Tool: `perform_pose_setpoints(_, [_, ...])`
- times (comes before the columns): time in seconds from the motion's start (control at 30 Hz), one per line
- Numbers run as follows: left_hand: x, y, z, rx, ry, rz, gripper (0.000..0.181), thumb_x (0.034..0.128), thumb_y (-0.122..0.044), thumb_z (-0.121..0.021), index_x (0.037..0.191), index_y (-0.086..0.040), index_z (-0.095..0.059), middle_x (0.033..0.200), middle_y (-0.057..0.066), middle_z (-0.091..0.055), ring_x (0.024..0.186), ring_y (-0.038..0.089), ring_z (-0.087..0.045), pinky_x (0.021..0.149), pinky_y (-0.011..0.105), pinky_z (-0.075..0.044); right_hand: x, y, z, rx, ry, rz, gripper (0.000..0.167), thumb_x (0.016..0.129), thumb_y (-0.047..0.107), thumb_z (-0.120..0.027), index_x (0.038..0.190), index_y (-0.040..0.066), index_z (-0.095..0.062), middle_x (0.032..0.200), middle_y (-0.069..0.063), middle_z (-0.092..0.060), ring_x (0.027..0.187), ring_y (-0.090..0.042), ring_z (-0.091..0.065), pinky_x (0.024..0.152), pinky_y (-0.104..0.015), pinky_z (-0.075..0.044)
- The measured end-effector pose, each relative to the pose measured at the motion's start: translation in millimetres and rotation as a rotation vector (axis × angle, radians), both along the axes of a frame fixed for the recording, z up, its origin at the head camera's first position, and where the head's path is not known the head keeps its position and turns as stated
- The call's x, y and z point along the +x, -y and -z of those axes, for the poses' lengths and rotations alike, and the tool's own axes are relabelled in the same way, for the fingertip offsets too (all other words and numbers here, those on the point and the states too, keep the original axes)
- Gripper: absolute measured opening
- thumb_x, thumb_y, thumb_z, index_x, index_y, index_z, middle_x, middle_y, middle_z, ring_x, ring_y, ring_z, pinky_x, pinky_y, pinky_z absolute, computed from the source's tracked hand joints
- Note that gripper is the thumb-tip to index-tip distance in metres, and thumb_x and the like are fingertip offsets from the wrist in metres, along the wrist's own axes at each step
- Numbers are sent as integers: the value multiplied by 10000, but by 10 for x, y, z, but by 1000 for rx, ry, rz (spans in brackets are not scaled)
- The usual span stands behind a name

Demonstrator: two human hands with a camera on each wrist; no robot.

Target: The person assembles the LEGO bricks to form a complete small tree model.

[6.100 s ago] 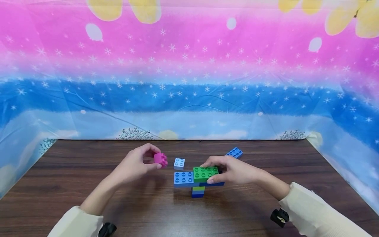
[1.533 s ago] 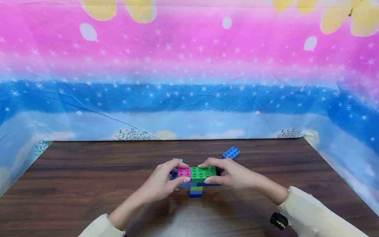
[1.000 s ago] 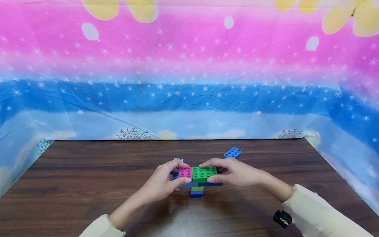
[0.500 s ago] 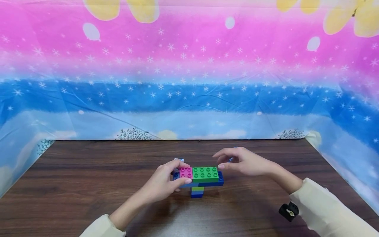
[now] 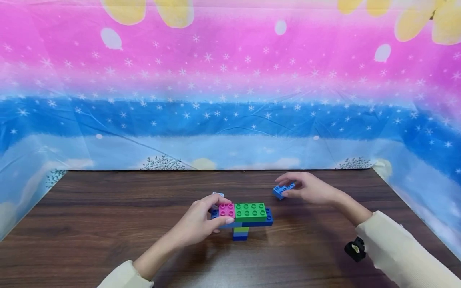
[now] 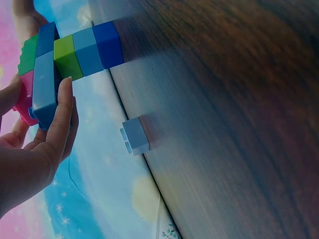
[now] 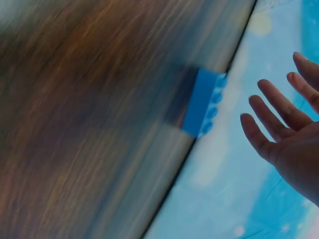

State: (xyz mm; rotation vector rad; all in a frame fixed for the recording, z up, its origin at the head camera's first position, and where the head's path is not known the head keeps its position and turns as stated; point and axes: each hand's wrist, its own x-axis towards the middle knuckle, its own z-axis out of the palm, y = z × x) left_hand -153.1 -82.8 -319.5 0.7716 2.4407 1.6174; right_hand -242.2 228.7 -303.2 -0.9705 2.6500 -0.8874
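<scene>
In the head view my left hand (image 5: 194, 221) grips the pink brick (image 5: 226, 210) at the left end of a T-shaped toy brick build. A longer green brick (image 5: 250, 212) sits beside the pink one, and both rest on a blue crossbar (image 5: 257, 224). Below that, a narrow column (image 5: 240, 233) of lime and blue bricks stands on the table. The left wrist view shows fingers under the light blue crossbar brick (image 6: 45, 92). My right hand (image 5: 312, 189) is over a loose blue brick (image 5: 278, 192); the right wrist view shows its fingers spread, apart from the brick.
A small pale blue brick (image 6: 135, 135) lies on the dark wooden table (image 5: 108, 200) behind the left hand, mostly hidden in the head view. A patterned cloth (image 5: 230, 120) hangs along the table's back edge.
The pink brick went from the left hand's grasp beside the build onto the crossbar, next to the green brick. My right hand let go of the green brick and moved back right to the loose blue brick.
</scene>
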Motion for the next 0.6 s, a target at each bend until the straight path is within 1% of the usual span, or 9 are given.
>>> perform_pose_setpoints(0.17, [-2, 4, -2, -1, 12, -2, 303, 862, -144, -639, 1114, 5, -558, 918, 100, -579, 683, 269, -601, 576, 291, -530, -94, -99, 105, 16, -23, 58, 378, 850, 127, -649, 1208, 54, -552, 1193, -142, -547, 1063, -333, -512, 845, -457, -443])
perform_pose_setpoints(0.27, [-2, 5, -4, -2, 14, -4, 302, 863, -145, -638, 1113, 5, -558, 921, 102, -578, 689, 270, -604, 576, 288, -530, -133, -137, 189, 38, -37, 113, 405, 836, 107, -659, 1220, 44, -547, 1219, -141, -534, 1080, -338, -496, 842, -463, -433])
perform_pose_setpoints(0.37, [-2, 6, -6, -6, 13, -4, 302, 864, -146, -637, 1114, 3, -557, 923, 103, -576, 695, 270, -608, 576, 285, -529, -160, -165, 267, 47, -46, 153, 417, 830, 95, -664, 1226, 46, -544, 1236, -153, -516, 1116, -350, -470, 868, -498, -409])
perform_pose_setpoints(0.5, [-5, 5, -8, -8, 15, -4, 299, 864, -147, -637, 1114, -3, -558, 928, 102, -571, 706, 267, -609, 575, 278, -528, -204, -190, 353, 23, -63, 129, 416, 823, 57, -663, 1218, 19, -535, 1234, -183, -500, 1143, -379, -440, 903, -542, -378])
perform_pose_setpoints(0.6, [-7, 5, -9, -9, 13, -5, 301, 862, -152, -640, 1113, -7, -560, 929, 100, -566, 696, 265, -602, 572, 278, -528, -242, -192, 407, 9, -87, 89, 424, 816, 31, -663, 1215, -11, -528, 1223, -195, -506, 1132, -380, -441, 903, -534, -381])
